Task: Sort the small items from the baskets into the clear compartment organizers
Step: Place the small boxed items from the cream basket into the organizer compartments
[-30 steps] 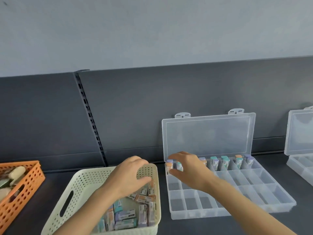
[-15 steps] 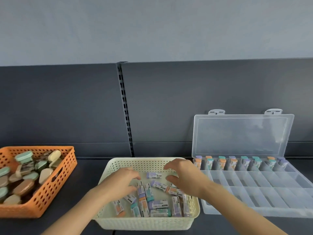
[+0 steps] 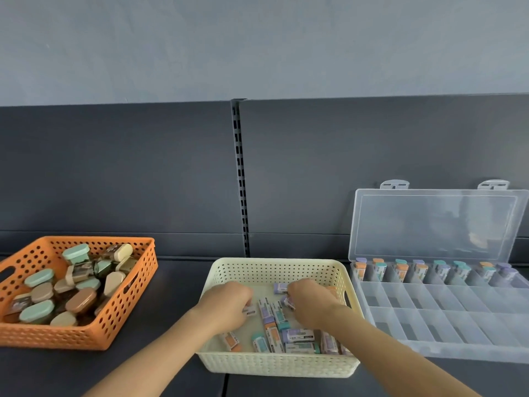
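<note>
A cream basket [image 3: 274, 269] in the middle holds several small labelled blocks [image 3: 297, 336] in purple, orange and teal. Both my hands are down inside it. My left hand [image 3: 226, 306] has its fingers curled, pinching a pale block [image 3: 249, 310] at its fingertips. My right hand [image 3: 313, 303] pinches a purple block [image 3: 289, 302]. To the right lies the clear compartment organizer [image 3: 446, 339] with its lid [image 3: 435, 222] standing open. Its back row is filled with upright blocks [image 3: 400, 271]; the nearer compartments hold nothing.
An orange basket [image 3: 126, 299] at the left holds several oval items [image 3: 37, 312] in teal, beige and brown. A dark shelf back panel with a slotted upright [image 3: 240, 179] rises behind everything. Dark shelf surface shows between the two baskets.
My view swung left. My right hand left the organizer's back row and came into the cream basket; both hands sank lower among the blocks and closed on one each.
</note>
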`<state>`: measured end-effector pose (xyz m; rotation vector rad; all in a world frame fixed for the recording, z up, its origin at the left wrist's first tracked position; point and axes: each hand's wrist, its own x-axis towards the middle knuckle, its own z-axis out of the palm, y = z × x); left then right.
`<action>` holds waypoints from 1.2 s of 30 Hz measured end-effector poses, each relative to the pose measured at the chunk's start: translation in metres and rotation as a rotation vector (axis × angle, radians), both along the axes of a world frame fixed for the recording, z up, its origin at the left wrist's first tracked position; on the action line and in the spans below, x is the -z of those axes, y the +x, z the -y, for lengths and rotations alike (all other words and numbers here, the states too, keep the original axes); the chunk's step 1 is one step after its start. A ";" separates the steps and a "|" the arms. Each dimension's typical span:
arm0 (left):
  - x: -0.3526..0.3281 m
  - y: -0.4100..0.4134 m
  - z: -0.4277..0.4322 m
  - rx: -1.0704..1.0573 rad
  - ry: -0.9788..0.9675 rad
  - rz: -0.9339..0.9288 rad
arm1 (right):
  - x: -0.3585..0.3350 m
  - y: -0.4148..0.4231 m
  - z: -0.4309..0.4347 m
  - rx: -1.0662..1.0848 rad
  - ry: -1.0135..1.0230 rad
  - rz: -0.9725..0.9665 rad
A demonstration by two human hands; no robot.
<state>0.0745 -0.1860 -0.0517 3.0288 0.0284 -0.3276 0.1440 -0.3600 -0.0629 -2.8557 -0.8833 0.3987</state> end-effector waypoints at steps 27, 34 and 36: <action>0.004 0.031 0.006 -0.331 -0.305 -0.087 | 0.004 0.005 -0.018 0.143 0.181 -0.146; 0.009 0.031 -0.005 -0.362 -0.460 -0.045 | 0.003 0.006 -0.028 0.169 0.191 -0.225; 0.009 0.032 -0.007 -0.356 -0.450 -0.063 | 0.004 0.002 -0.032 0.144 0.159 -0.205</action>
